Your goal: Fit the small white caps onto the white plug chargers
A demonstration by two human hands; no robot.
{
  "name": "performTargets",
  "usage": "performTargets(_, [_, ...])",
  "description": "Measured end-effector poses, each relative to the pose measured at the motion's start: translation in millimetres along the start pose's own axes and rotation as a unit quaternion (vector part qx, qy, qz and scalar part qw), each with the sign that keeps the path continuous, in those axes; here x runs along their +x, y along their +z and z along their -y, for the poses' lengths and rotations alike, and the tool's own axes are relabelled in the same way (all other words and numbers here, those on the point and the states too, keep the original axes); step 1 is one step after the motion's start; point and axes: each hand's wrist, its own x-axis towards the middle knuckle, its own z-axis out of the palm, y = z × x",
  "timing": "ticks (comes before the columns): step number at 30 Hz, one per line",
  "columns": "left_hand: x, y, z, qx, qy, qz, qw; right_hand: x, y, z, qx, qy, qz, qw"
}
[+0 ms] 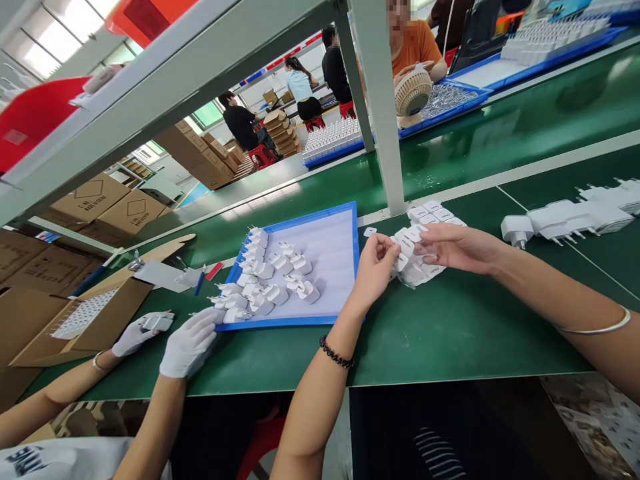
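My left hand [376, 267] is closed in a pinch on a row of small white rounded-square pieces [406, 241] with dark print. My right hand [457, 247] curls its fingers round the other end of the row; its fingertips are partly hidden. Beneath and behind my hands lies a heap of similar white pieces [434, 212], partly on clear plastic. One loose piece [370, 232] rests near the tray's corner. To the left, a blue-rimmed tray [356, 253] holds several white plug adapters [275, 293]. More plug adapters [575, 220] lie in a row at the right.
At left, a co-worker's gloved hands [187, 347] are at the tray's corner and around a white adapter [157, 323]. An open carton [90, 327] stands beyond them. A white shelf post [383, 107] rises behind the tray. Across the green bench [450, 347], a person holds a fan [413, 92].
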Motion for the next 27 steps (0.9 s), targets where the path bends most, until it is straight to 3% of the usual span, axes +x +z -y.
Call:
performTargets(3, [1,1,2,0.014,0.030,-0.060,0.998,-1,3,-3,-0.062,-0.005,0.018,0.998])
performTargets(6, [-1,0,1,0.057,0.061,-0.080,0.993,-2,5,-4,-0.088,-0.011,0.001,0.996])
performTargets(11, [-9,0,-5,0.255,0.152,-0.067,0.953,-2,4,-4,-0.139,-0.003,-0.036,0.990])
performTargets(14, [-12,2,-8,0.263,0.200,-0.008,0.944,-3,4,-5,-0.179,-0.025,-0.030,0.983])
performTargets(16, [-13,3,-10,0.206,0.174,0.058,0.961,-3,6,-5,-0.207,-0.043,-0.009,0.977])
performTargets(19, [-11,1,-12,0.094,0.075,0.119,0.986,-4,8,-4,-0.255,-0.068,0.011,0.965])
performTargets(23, [-10,-2,-16,-0.035,-0.016,0.156,0.987,-6,9,-1,-0.309,-0.089,0.039,0.946])
performTargets(27, [-11,-5,-21,-0.062,-0.023,0.165,0.984,-8,8,0,-0.364,-0.112,0.068,0.922])
